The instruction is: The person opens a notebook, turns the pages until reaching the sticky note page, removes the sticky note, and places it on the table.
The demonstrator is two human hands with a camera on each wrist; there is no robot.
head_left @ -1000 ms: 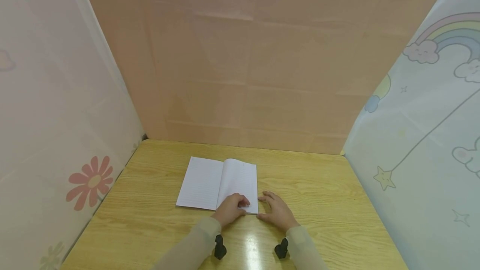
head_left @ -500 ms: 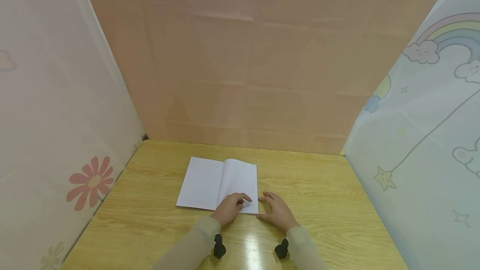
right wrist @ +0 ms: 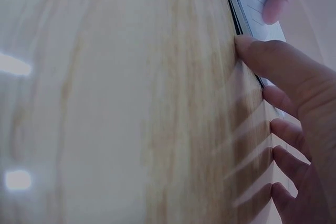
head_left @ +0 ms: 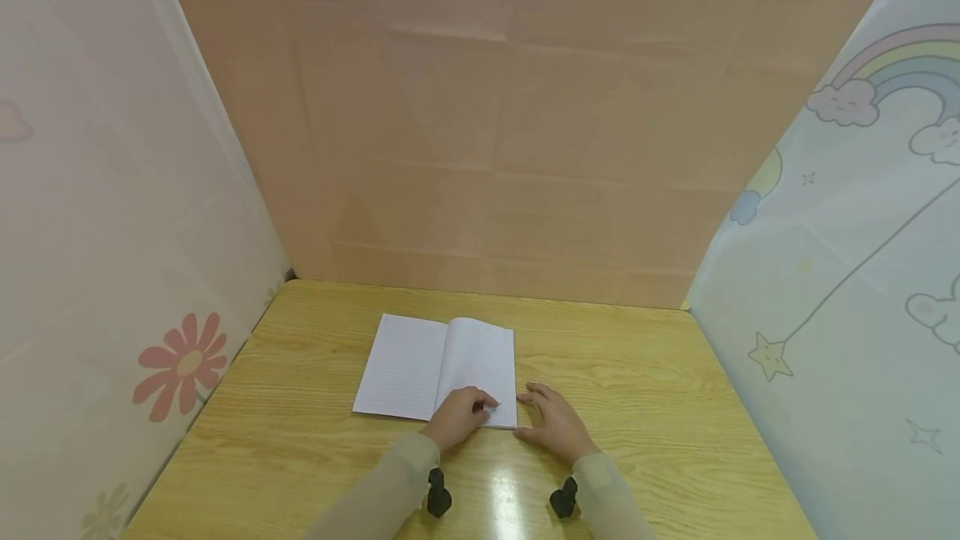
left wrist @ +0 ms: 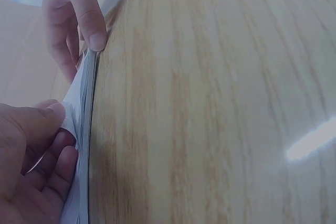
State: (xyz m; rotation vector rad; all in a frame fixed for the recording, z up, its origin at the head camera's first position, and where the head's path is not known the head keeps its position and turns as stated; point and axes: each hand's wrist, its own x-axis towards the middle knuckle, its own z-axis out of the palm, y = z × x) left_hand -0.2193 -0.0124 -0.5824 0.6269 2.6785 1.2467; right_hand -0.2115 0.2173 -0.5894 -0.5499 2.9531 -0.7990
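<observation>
An open notebook (head_left: 405, 365) with ruled white pages lies on the table. My left hand (head_left: 456, 420) is over the lower part of its right-hand side. In the left wrist view, the left hand's thumb and fingers (left wrist: 59, 163) pinch a lifted page (left wrist: 69, 121) near the bottom edge. My right hand (head_left: 557, 426) stays at the lower right corner, fingers spread along the right side. Its thumb (right wrist: 260, 51) rests at the corner in the right wrist view, while the other fingertips touch down beside the notebook.
The notebook lies on a wooden table (head_left: 637, 390) with a bright glare spot near the front. A plain tan sheet (head_left: 480, 148) hangs behind it. Patterned sheets flank both sides, with a red flower (head_left: 180, 365) on the left one.
The left index finger stretched out over the page, then drew back toward the thumb, catching the page's lower corner. The right hand and the notebook have stayed in place.
</observation>
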